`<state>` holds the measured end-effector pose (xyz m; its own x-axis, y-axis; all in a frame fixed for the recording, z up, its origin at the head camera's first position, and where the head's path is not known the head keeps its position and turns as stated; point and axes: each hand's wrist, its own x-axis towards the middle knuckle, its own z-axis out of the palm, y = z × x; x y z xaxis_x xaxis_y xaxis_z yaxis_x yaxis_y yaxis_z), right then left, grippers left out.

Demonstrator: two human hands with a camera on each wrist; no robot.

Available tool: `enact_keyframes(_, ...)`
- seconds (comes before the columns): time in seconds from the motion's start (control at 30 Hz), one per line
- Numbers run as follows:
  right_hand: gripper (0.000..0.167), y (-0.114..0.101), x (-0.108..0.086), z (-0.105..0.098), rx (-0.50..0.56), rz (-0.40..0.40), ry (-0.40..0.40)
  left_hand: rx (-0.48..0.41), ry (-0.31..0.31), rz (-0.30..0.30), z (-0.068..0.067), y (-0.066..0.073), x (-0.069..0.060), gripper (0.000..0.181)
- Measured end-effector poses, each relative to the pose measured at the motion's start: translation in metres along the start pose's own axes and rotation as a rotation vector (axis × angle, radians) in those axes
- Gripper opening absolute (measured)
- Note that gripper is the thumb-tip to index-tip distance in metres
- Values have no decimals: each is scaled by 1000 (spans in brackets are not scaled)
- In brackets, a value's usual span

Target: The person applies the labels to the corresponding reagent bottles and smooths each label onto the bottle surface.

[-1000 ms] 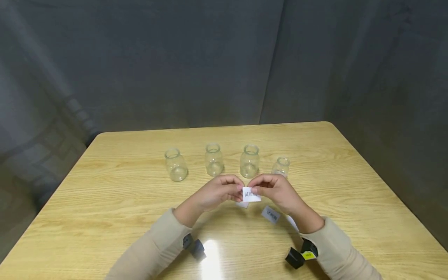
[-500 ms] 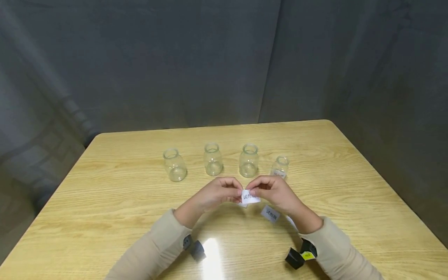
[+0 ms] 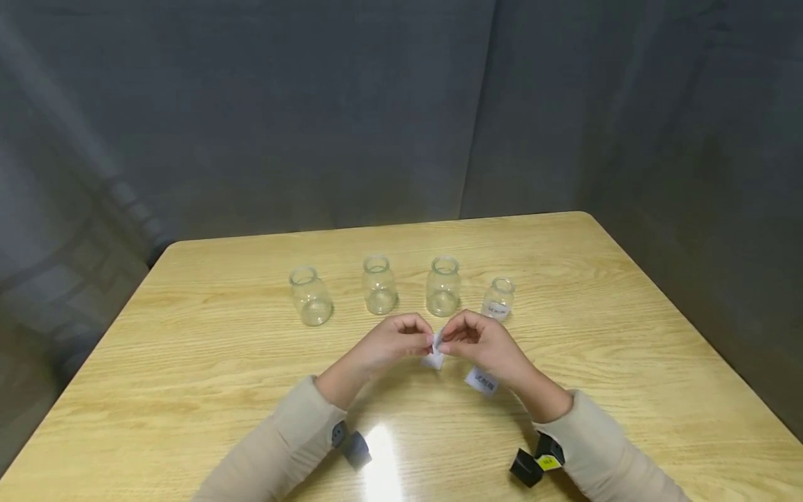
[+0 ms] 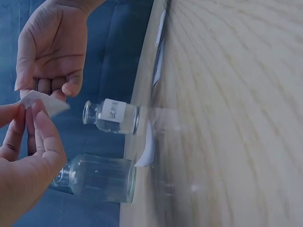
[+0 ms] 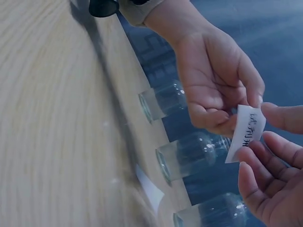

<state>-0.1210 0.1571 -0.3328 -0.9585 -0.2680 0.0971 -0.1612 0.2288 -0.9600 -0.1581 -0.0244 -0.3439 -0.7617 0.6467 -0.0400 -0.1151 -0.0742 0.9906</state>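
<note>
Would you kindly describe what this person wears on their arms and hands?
The left hand and right hand are ungloved. The left sleeve and right sleeve are plain beige. A dark device sits by the left sleeve, and a black device by the right sleeve carries a yellow label, its marking too small to read.

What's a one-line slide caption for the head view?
Left hand and right hand pinch a paper label over a wooden table; four glass jars stand behind, the rightmost jar labelled.
</note>
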Motion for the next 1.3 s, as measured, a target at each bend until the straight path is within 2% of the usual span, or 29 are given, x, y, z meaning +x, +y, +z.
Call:
enact_keyframes(0.1,20,2,0,2,0,-12,-15,36,1,-25,3,-1,1,7)
enact_keyframes(0.27,21,1,-2,5,-24,-5,-15,72,-7,-30,6,-3,1,14)
enact_keyframes(0.47,15,0,-5,6,-63,-6,-16,49,-14,-27,6,-3,2,8)
enact_keyframes(0.63,16,1,-4,5,-41,-31,-25,30,-7,-30,2,-5,1,3)
enact_keyframes(0.77,19,2,-3,2,-104,-19,-37,14,11,-49,-3,-6,0,3)
enact_keyframes(0.9,15,4,-3,-2,-121,-3,-100,22,28,-67,-6,-7,-1,7)
enact_keyframes(1.03,19,4,-2,-6,-34,27,-195,31,23,-74,-9,-9,-1,12)
enact_keyframes(1.1,19,5,-2,-8,-16,22,-217,35,18,-85,-10,-10,-1,12)
enact_keyframes(1.17,17,8,-2,-9,-29,-9,-215,37,17,-97,-12,-9,-2,12)
enact_keyframes(1.3,10,12,-2,-11,-111,-65,-133,46,10,-110,-14,-9,-3,18)
